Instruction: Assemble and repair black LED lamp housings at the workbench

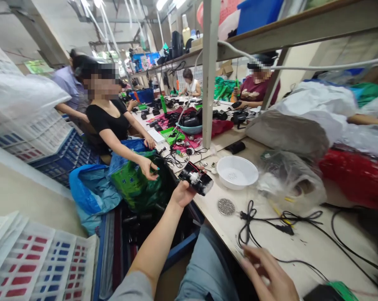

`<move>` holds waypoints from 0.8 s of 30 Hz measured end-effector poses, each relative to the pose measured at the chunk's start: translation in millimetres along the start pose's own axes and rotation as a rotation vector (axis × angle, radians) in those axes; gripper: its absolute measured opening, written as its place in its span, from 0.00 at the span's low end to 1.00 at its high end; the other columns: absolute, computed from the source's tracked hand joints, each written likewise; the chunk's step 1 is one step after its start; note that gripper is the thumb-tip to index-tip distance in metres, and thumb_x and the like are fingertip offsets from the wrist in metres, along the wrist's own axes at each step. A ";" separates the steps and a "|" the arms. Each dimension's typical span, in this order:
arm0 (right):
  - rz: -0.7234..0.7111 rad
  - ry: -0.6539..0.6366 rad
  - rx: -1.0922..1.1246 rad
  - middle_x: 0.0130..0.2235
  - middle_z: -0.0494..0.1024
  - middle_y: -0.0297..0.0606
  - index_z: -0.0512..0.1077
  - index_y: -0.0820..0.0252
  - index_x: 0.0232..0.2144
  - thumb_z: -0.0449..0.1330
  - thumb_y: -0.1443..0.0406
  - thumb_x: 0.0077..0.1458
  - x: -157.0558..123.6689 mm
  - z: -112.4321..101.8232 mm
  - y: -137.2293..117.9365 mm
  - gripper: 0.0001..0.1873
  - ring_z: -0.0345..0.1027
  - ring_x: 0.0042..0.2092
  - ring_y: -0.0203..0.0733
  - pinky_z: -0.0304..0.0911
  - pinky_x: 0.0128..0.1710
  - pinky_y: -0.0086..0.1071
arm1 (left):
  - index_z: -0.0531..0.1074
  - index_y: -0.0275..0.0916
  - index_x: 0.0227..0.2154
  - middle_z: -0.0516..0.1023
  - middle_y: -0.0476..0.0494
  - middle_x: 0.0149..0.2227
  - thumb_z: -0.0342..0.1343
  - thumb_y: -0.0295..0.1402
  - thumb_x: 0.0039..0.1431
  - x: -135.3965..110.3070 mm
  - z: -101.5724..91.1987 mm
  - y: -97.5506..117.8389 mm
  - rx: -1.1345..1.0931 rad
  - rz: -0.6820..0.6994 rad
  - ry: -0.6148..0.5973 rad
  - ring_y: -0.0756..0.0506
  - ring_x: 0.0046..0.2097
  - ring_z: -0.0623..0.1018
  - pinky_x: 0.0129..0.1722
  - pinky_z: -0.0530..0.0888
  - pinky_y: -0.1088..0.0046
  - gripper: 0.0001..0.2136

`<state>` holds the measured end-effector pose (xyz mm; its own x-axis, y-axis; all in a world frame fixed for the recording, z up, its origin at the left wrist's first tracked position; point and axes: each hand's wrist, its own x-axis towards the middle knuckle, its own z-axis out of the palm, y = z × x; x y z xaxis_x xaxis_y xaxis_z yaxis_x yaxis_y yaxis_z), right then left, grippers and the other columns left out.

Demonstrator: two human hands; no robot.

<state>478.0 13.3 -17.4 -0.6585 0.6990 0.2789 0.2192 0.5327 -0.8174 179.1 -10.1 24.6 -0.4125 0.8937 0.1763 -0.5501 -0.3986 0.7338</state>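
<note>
L hand is clamped on a black unit w/ a white part on top and thin red wires; thumb on the near side, fingertips partly hidden behind. Unit sits in the fingers, tilted, just above the table edge, L of the white bowl. Bowl holds a few small pale bits. Nearer, a round patch of tiny silvery bits; can't tell if it's in a dish.

Farther up the table: blue basin w/ black parts, green tray w/ small stuff, too small to ID. Below the table edge, blue crate w/ dark parts, contents mostly in shadow. Co-worker's hand is near the green bag.

R hand is low, blurred, fingers bent, near the black cable & table edge; can't tell if it grips anything.
</note>
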 end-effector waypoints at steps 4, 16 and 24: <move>-0.050 0.218 -0.098 0.53 0.74 0.48 0.65 0.55 0.62 0.64 0.47 0.56 37.3 -10.7 -17.2 0.36 0.75 0.49 0.51 0.77 0.46 0.43 | 0.70 0.43 0.58 0.71 0.37 0.62 0.76 0.52 0.34 -16.6 49.3 -32.7 0.026 -0.121 -0.100 0.29 0.68 0.63 0.68 0.59 0.50 0.46; -0.096 0.280 -0.155 0.60 0.71 0.47 0.61 0.53 0.64 0.70 0.52 0.49 51.7 -67.8 -28.8 0.43 0.68 0.60 0.55 0.67 0.60 0.48 | 0.74 0.43 0.55 0.73 0.36 0.61 0.77 0.52 0.30 -25.4 133.6 -65.5 0.118 -0.213 -0.312 0.30 0.65 0.67 0.66 0.62 0.51 0.44; -0.001 0.394 -0.225 0.52 0.78 0.46 0.72 0.56 0.54 0.69 0.53 0.47 26.1 -93.3 -11.4 0.33 0.74 0.53 0.54 0.72 0.52 0.45 | 0.79 0.39 0.45 0.81 0.35 0.46 0.68 0.55 0.48 -84.4 123.8 -80.9 0.532 -0.513 -0.342 0.39 0.45 0.80 0.46 0.76 0.61 0.28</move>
<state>525.5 70.0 46.2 -0.3445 0.8034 0.4857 0.3986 0.5936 -0.6991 348.4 -27.8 31.6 0.0892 0.9863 -0.1390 -0.1562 0.1517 0.9760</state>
